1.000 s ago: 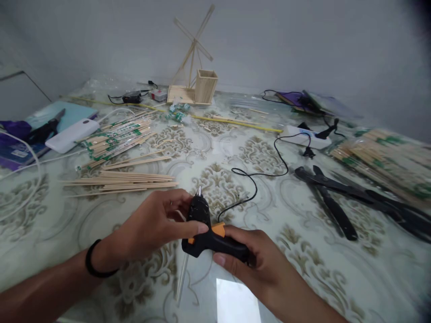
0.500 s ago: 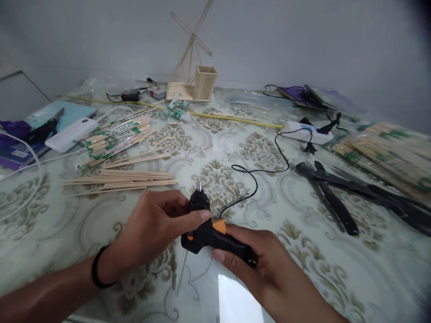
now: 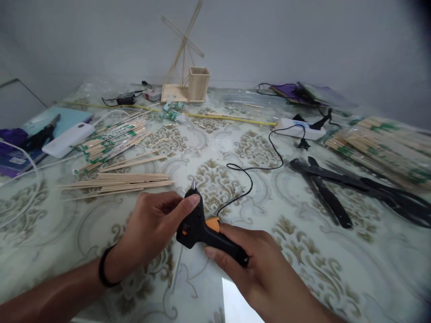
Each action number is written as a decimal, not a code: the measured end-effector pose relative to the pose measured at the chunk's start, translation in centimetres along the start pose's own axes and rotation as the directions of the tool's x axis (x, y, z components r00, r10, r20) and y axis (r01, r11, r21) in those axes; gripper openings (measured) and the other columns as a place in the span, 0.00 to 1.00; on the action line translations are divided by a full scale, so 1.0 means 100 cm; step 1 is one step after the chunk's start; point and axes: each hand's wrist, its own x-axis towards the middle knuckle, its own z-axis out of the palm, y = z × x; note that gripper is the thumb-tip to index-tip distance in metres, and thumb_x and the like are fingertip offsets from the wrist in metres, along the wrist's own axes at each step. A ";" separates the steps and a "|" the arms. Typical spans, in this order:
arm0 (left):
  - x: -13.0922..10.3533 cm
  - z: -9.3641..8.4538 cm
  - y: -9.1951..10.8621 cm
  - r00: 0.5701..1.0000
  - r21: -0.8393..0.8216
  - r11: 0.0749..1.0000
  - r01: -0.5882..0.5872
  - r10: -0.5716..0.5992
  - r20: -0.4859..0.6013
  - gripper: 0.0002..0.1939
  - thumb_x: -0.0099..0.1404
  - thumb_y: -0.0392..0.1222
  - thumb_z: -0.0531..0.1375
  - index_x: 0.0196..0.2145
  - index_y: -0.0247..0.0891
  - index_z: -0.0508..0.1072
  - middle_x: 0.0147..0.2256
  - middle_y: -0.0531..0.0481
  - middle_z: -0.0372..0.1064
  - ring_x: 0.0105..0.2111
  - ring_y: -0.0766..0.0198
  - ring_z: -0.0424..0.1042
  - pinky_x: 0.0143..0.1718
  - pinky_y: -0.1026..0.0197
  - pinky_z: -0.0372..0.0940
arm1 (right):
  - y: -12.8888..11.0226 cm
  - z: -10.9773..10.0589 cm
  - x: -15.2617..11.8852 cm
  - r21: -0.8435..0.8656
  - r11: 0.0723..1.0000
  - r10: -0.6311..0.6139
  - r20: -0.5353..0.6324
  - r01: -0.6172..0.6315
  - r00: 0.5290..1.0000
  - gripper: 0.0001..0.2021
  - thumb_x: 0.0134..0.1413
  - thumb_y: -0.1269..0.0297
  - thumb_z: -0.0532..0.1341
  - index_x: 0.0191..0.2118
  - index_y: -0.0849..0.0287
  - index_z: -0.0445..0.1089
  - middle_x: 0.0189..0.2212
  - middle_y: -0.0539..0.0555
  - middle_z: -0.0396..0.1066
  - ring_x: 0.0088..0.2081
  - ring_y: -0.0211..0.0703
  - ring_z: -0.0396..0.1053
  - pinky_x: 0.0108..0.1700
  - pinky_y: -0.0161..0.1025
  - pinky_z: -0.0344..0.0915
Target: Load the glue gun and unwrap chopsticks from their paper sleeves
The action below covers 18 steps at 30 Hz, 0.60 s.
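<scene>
A black hot glue gun [image 3: 194, 226] with an orange trigger is held above the patterned table, its metal nozzle pointing away from me. My left hand [image 3: 156, 220] grips the front body, thumb lying along the top near the nozzle. Around the handle, my right hand [image 3: 254, 260] is closed, fingers by the trigger. A translucent glue stick [image 3: 176, 268] juts from the gun's rear toward me. Just beyond my left hand lies a loose pile of wooden sticks [image 3: 124, 181].
Pliers [image 3: 325, 197] and large scissors [image 3: 360, 181] lie at right, near bagged sticks [image 3: 380, 148]. A black cord [image 3: 252, 169] loops across the table near a white power strip [image 3: 299, 128]. A stick-built windmill model [image 3: 198, 85] stands by the wall. Packaged chopsticks [image 3: 112, 139] and a power bank [image 3: 68, 140] are left.
The left thumb has slid up closer to the nozzle. Both hands still hold the glue gun, and the whole view has shifted slightly.
</scene>
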 end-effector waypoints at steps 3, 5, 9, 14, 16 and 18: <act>0.002 0.000 -0.002 0.999 0.056 0.998 -0.032 0.031 0.021 0.27 0.72 0.57 0.55 0.22 0.38 0.75 0.19 0.52 0.72 0.20 0.66 0.70 0.21 0.66 0.61 | 0.002 0.004 -0.001 0.019 0.999 0.031 -0.032 -0.030 0.999 0.11 0.66 0.56 0.59 0.36 0.57 0.72 0.23 0.46 0.63 0.24 0.36 0.58 0.24 0.34 0.54; 0.004 -0.001 -0.003 0.998 0.094 0.994 -0.058 0.055 0.035 0.27 0.73 0.56 0.53 0.22 0.38 0.75 0.19 0.52 0.72 0.20 0.66 0.70 0.21 0.66 0.61 | 0.004 0.006 -0.002 0.047 0.997 0.055 -0.042 -0.053 0.998 0.12 0.65 0.55 0.59 0.38 0.57 0.73 0.23 0.46 0.63 0.24 0.37 0.57 0.25 0.34 0.54; 0.009 -0.004 -0.002 0.998 0.035 0.998 -0.046 0.045 0.037 0.28 0.74 0.53 0.50 0.21 0.37 0.73 0.19 0.51 0.74 0.20 0.66 0.71 0.22 0.67 0.63 | 0.006 0.006 -0.002 0.098 0.991 0.090 -0.014 -0.088 0.996 0.13 0.66 0.53 0.59 0.40 0.56 0.75 0.24 0.46 0.61 0.25 0.37 0.55 0.25 0.34 0.53; 0.007 -0.007 0.000 0.994 0.040 0.997 -0.069 0.065 0.090 0.25 0.74 0.50 0.51 0.25 0.38 0.76 0.22 0.51 0.77 0.23 0.64 0.75 0.26 0.66 0.67 | 0.006 0.000 0.003 0.177 0.978 0.105 0.049 -0.112 0.993 0.16 0.65 0.51 0.60 0.42 0.58 0.76 0.25 0.46 0.57 0.26 0.37 0.51 0.25 0.35 0.50; 0.007 -0.012 -0.002 0.993 0.130 0.986 -0.101 0.091 0.078 0.24 0.74 0.49 0.52 0.26 0.38 0.78 0.25 0.51 0.79 0.25 0.63 0.76 0.26 0.66 0.67 | 0.008 -0.002 0.004 0.191 0.976 0.095 0.059 -0.105 0.994 0.16 0.64 0.51 0.60 0.44 0.57 0.77 0.25 0.47 0.58 0.26 0.37 0.51 0.25 0.35 0.50; 0.011 -0.022 -0.005 0.989 0.206 0.968 -0.143 0.149 -0.015 0.21 0.73 0.48 0.56 0.27 0.39 0.80 0.27 0.52 0.81 0.28 0.62 0.79 0.27 0.66 0.69 | 0.012 -0.004 0.003 0.201 0.975 0.084 0.044 -0.091 0.995 0.16 0.64 0.51 0.61 0.46 0.56 0.78 0.25 0.47 0.61 0.27 0.38 0.53 0.26 0.35 0.52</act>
